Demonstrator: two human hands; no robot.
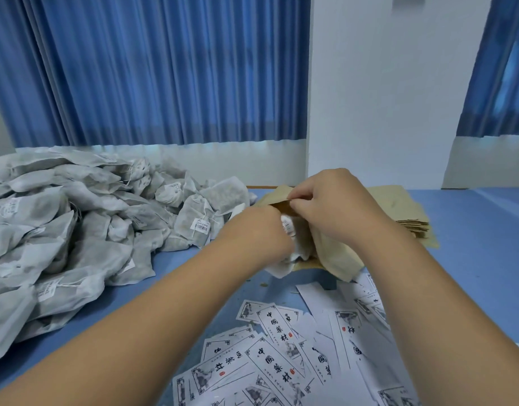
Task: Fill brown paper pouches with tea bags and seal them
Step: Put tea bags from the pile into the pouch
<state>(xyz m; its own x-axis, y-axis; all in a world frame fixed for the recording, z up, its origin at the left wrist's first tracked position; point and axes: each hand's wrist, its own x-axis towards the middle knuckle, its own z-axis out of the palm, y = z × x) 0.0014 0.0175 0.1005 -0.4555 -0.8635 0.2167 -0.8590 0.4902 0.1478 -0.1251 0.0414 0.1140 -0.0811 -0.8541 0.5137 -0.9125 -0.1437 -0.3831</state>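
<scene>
Risk first: the tea bag (283,266) is bunched up at the mouth of the pouch (339,260), with part of it hanging out at 6 o'clock below my left hand (254,228). If I force it, the paper rim could tear, or the thin bag could split and spill tea on the desk (472,259). If my right pinch slips, the mouth closes and the bag crumples outside. Its paper tag could also snag on the rim.

Pose: my left hand is knuckles up, pushing toward 1 o'clock into the pouch mouth. Its fingers are hidden, so I can't tell the grip. My right hand (336,208) pinches the upper rim of the pouch between thumb and fingertips, holding it open and lifted off the desk.

The pouch is between both hands. The tea bag pile (76,224) is at 9 o'clock, the spare pouches (412,219) at 2 o'clock and the labels (281,350) at 6 o'clock.
</scene>
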